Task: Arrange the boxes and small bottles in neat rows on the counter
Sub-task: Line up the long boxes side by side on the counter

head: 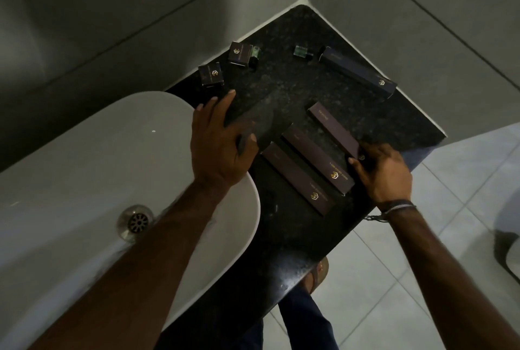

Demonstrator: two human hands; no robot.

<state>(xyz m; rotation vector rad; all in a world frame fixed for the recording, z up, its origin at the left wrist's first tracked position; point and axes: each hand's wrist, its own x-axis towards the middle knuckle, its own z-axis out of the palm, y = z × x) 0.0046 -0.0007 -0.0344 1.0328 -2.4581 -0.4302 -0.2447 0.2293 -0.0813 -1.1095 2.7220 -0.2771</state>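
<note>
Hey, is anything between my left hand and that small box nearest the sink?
Nothing visible. The left hand rests flat on the counter, fingertips just short of the small box, with only bare dark stone between them. The other small box and green bottle sit farther back, off that path.

1. Our left arm reaches forward and to the right, bare to the wrist.
2. Our left hand lies palm down, its fingers spread and stretched forward, the thumb pointing right.
3. Our right arm comes in from the lower right, with thin bands round the wrist.
4. Our right hand is curled, back up, the fingers bent round something dark at its far side; the fingertips are partly hidden.
</note>
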